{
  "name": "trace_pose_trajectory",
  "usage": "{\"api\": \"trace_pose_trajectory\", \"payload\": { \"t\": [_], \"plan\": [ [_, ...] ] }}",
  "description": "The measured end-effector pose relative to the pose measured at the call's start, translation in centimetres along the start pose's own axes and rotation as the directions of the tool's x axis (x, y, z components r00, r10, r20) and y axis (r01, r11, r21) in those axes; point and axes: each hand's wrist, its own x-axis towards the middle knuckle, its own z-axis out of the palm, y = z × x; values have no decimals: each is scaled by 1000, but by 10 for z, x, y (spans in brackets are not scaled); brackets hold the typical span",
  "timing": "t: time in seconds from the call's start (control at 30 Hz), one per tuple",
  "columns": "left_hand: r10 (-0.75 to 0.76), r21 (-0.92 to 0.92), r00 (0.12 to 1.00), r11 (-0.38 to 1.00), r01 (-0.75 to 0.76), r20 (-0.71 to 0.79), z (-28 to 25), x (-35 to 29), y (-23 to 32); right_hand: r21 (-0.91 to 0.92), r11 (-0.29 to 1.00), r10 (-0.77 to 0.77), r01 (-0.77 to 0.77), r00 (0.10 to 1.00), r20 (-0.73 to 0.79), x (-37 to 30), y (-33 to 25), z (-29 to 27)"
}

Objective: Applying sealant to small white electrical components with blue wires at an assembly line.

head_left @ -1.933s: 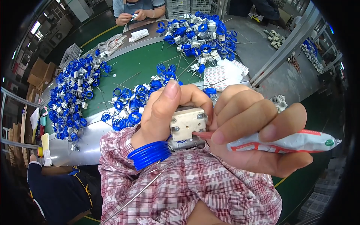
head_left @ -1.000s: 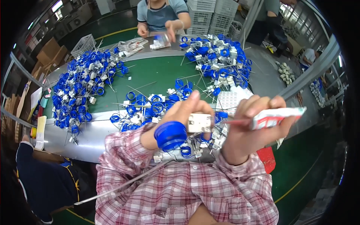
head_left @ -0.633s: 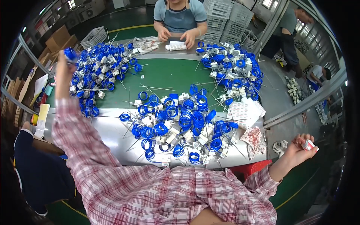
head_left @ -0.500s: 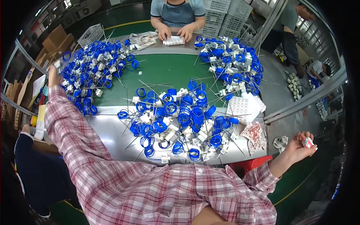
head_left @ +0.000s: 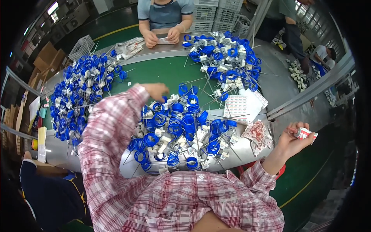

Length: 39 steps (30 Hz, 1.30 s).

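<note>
My right hand (head_left: 292,141) is closed around a small white-and-red tube (head_left: 305,134), held out to the right beyond the table. My left hand (head_left: 156,91) reaches over the far edge of the middle pile (head_left: 176,125), with its fingers partly spread and slightly blurred. No item shows in it. The pile is made of blue coils with white box-shaped blocks and thin metal rods. Similar parts are heaped in a left pile (head_left: 79,91) and a far right pile (head_left: 228,58). My left sleeve hides part of the middle and left piles.
White label sheets (head_left: 236,106) and a red-stained cloth (head_left: 257,135) lie on the table's right side. Across the green surface (head_left: 154,71), a co-worker's hands (head_left: 161,38) hold a small white piece. Grey crates (head_left: 205,15) are stacked behind. A metal frame post (head_left: 301,100) stands right.
My left hand has swung from beyond the left pile to the middle pile; the white block and blue coil it held are gone from it. My right hand still grips the tube.
</note>
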Motion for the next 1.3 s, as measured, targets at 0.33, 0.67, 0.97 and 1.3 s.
{"api": "trace_pose_trajectory", "payload": {
  "t": [0.33, 0.67, 0.97, 1.3],
  "plan": [
    [-248, -156, 968, 955, 251, 41, 2, -7, -10, 50, 998, 49, -48, 999, -12, 12, -13, -30],
    [-451, -699, 885, 669, 254, -110, -1, -85, -52, 90, 990, 114, -111, 993, -31, 10, 5, -24],
    [-423, -845, 732, 241, -477, -534, -71, -164, 69, 119, 975, 192, -190, 981, -4, -12, 8, 12],
    [-260, -428, 484, -242, -870, -836, -79, -189, 206, 158, 951, 232, -267, 951, 206, -69, -2, 59]
  ]
}}
